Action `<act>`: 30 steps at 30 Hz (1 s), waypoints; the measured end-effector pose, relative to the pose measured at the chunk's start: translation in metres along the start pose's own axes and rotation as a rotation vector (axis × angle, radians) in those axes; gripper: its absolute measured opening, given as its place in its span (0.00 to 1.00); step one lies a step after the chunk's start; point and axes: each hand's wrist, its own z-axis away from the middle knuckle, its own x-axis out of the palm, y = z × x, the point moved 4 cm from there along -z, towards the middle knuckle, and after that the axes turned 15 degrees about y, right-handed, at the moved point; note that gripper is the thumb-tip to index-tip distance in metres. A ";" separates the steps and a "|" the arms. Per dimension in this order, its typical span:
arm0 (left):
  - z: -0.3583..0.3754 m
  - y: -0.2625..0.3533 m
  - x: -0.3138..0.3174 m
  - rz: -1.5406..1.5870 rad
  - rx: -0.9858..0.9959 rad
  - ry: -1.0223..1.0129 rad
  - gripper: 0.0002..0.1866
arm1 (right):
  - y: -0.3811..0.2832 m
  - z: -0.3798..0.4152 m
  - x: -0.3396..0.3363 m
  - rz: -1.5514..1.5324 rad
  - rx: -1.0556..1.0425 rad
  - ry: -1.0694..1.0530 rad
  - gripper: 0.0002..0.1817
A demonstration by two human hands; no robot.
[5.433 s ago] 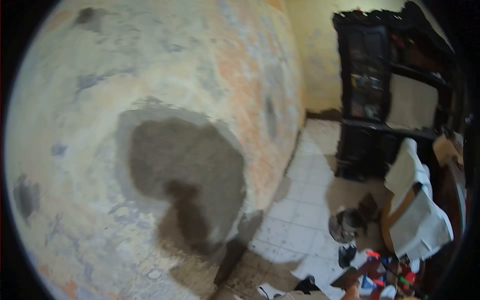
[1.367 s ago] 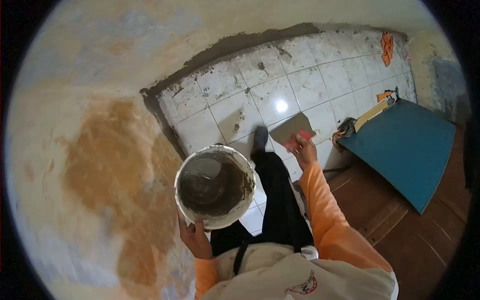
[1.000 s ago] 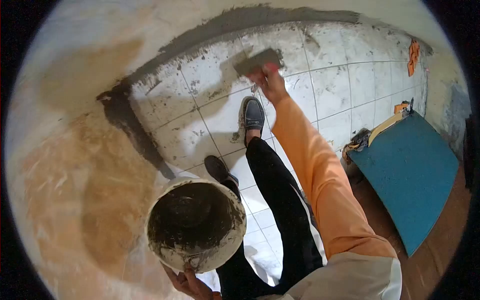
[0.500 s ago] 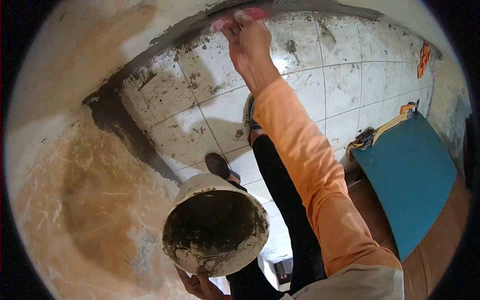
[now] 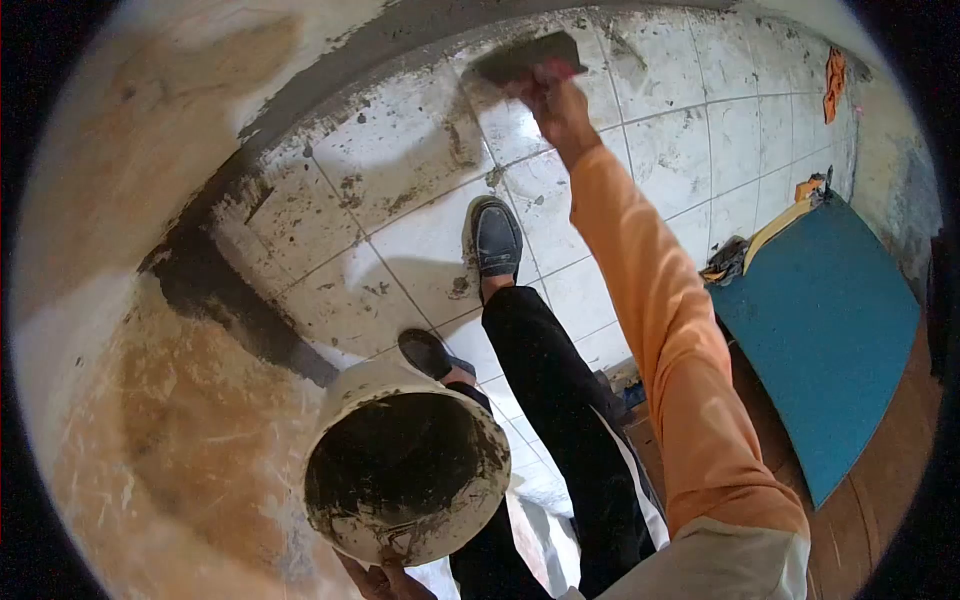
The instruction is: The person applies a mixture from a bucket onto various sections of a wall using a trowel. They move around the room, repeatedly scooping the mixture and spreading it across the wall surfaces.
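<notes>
My left hand (image 5: 385, 578) is closed on the near rim of a whitish bucket (image 5: 345, 545), its fingers partly out of view. Dark grey residue coats the bucket's inside, and its mouth tilts toward me. Farther out, my right hand (image 5: 562, 115) grips a flat spreader (image 5: 530, 58). Dark grey material covers the spreader's broad face, and red shows beside my fingers; blur hides its exact shape. It is held over the white tiles, apart from the wet grey band (image 5: 370, 55) along the wall's base.
Spattered white floor tiles (image 5: 420, 225) lie around my shoes (image 5: 497, 240). A blue-green panel (image 5: 820, 340) leans at the right, with an orange rag (image 5: 834, 85) beyond it. At the left stands a patchy tan wall (image 5: 190, 430) with a dark strip at its foot.
My right hand has drawn the spreader away from the wall's base, out over the tiles, turning its dark face into view. The bucket has shifted slightly left and nearer.
</notes>
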 end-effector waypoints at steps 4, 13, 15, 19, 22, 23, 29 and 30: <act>0.006 0.022 0.016 0.027 0.005 -0.038 0.43 | -0.031 -0.041 0.051 0.460 -0.733 -0.341 0.08; 0.015 0.035 0.004 0.122 -0.025 -0.040 0.43 | -0.130 0.171 0.110 0.005 -0.139 -0.057 0.09; 0.016 0.041 0.006 0.131 -0.094 -0.089 0.44 | -0.131 0.179 0.075 0.054 -0.064 0.025 0.09; 0.032 0.074 0.027 0.036 -0.111 -0.063 0.45 | -0.082 0.095 -0.009 0.148 0.100 0.062 0.09; 0.022 0.050 0.027 -0.017 -0.068 -0.082 0.45 | -0.066 0.010 0.005 0.022 0.048 0.065 0.09; 0.022 0.048 0.029 -0.025 -0.067 -0.078 0.45 | -0.071 -0.008 0.029 -0.058 0.006 0.012 0.08; 0.033 0.082 0.028 0.179 -0.078 -0.208 0.43 | -0.139 0.076 0.087 0.016 -0.124 -0.050 0.10; 0.035 0.088 0.023 0.184 -0.034 -0.249 0.42 | -0.151 0.151 0.069 0.024 -0.105 0.042 0.12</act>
